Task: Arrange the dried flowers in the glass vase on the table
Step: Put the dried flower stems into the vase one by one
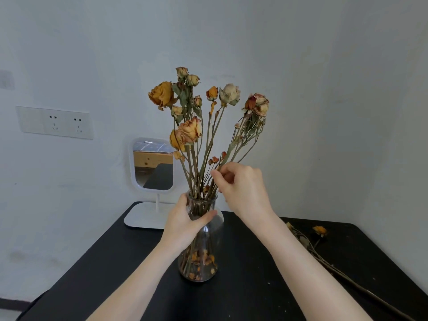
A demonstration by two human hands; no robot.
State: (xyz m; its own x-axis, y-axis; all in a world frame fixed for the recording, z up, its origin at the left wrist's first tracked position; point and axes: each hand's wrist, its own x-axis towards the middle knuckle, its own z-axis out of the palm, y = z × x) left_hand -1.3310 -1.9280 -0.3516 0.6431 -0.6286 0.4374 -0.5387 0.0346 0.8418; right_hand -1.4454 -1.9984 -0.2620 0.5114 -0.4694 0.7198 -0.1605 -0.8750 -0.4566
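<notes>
Both of your hands are on the arrangement: your left hand (185, 220) is wrapped around the neck of the glass vase (201, 249), thumb across the front and fingers curled behind, steadying it, while your right hand (240, 191) is pinched closed on one or more thin stems just above the rim, fingertips together. Going left to right, a wall socket (55, 122) sits on the wall well clear of the work, then a small white mirror (151, 165) stands on the counter (243, 286) just behind and left of the vase, close enough that a leaning bloom could brush it. The vase stands near the middle of the counter, toward its back edge, with most of the dried flowers (199, 112) already upright in it and loose petals gathered at the bottom. The cluster you are pinching leans out to the right, so it looks as though it is being set or adjusted. To the right, loose stems (322, 249) lie flat on the counter, one with an orange head, so by my reading the job is mostly done but not finished. You have open room in front of the vase and to its right, up to those stems; the back edge and the mirror are the tight side.
</notes>
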